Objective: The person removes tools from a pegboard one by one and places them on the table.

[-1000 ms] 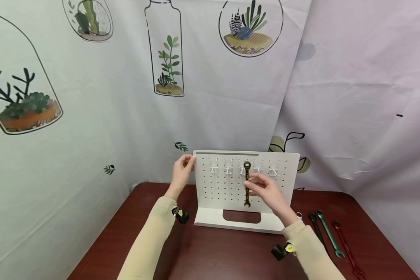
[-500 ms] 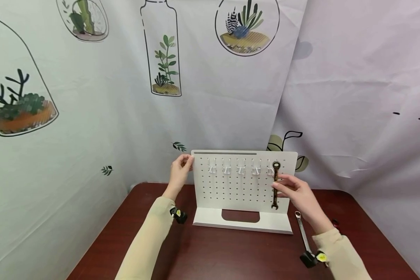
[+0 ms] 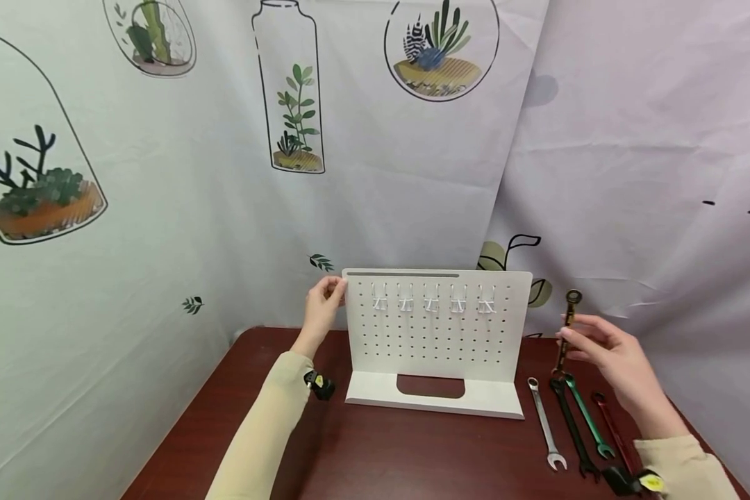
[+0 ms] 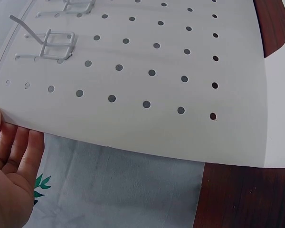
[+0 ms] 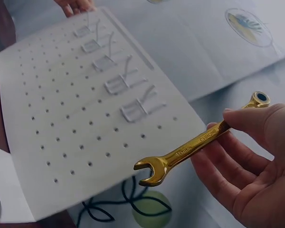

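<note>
A white pegboard [image 3: 437, 333] stands upright on its own base, with several white wire hooks [image 3: 432, 300] in a row near its top. My left hand [image 3: 321, 309] pinches the board's upper left edge between thumb and fingers; the left wrist view shows the same hand [image 4: 14, 175] at that edge. Right of the board, my right hand [image 3: 615, 364] holds a gold combination wrench [image 3: 567, 326] upright, ring end up. In the right wrist view the wrench [image 5: 194, 145] lies between thumb and fingers, its open end pointing toward the board.
On the dark red table [image 3: 412, 458], right of the board, lie a silver wrench [image 3: 545, 423], a black wrench [image 3: 573, 427], a green wrench [image 3: 589, 417] and a red wrench [image 3: 614, 427]. A patterned cloth [image 3: 375, 208] hangs behind the table.
My right hand has carried the gold wrench rightward, from in front of the pegboard to beyond its right edge, over the other wrenches. The left hand keeps its hold on the board.
</note>
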`<state>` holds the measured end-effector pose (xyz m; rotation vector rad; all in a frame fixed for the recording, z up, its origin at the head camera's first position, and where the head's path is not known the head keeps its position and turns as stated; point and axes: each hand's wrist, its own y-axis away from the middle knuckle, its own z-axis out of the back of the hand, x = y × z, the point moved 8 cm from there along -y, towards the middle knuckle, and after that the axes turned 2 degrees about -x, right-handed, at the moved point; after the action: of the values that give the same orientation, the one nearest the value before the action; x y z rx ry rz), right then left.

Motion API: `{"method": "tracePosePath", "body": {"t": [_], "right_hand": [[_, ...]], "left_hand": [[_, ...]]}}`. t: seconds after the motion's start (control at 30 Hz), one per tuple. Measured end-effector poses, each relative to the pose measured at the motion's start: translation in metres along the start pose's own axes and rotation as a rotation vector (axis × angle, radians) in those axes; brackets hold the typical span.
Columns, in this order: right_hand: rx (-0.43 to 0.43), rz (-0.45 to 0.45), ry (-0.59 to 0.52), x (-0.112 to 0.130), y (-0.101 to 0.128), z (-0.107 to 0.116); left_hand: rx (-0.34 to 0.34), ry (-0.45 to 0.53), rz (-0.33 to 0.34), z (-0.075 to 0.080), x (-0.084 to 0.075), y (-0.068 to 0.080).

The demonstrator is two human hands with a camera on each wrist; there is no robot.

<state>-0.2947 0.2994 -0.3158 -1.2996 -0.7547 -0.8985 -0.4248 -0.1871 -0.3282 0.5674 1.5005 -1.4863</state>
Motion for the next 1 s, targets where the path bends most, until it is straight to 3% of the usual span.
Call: {"method": "tracePosePath", "body": {"t": [0.2, 0.37, 0.5, 0.63, 0.83, 1.0], "right_hand": [[-0.045, -0.039, -0.015, 0.002, 0.008, 0.035], [-0.11, -0.103, 0.148, -0.001, 0.017, 0.064], [-0.166, -0.15, 0.289, -0.007, 0.025, 0.083], [-0.197, -0.175, 0.364, -0.016, 0.033, 0.098], [-0.239, -0.212, 0.492, -0.032, 0.047, 0.12], [-0.285, -0.254, 0.495, -0.046, 0.056, 0.134]], "left_hand": [[0.0, -0.008, 0.014, -0.002, 0.0, -0.001], [0.003, -0.021, 0.022, -0.004, -0.002, -0.001], [0.015, -0.03, 0.014, -0.004, -0.019, 0.004], [0.02, -0.03, 0.003, -0.001, -0.04, 0.014], [0.021, -0.029, -0.001, 0.0, -0.039, 0.016], [0.011, -0.034, -0.008, 0.0, -0.036, 0.012]]}}
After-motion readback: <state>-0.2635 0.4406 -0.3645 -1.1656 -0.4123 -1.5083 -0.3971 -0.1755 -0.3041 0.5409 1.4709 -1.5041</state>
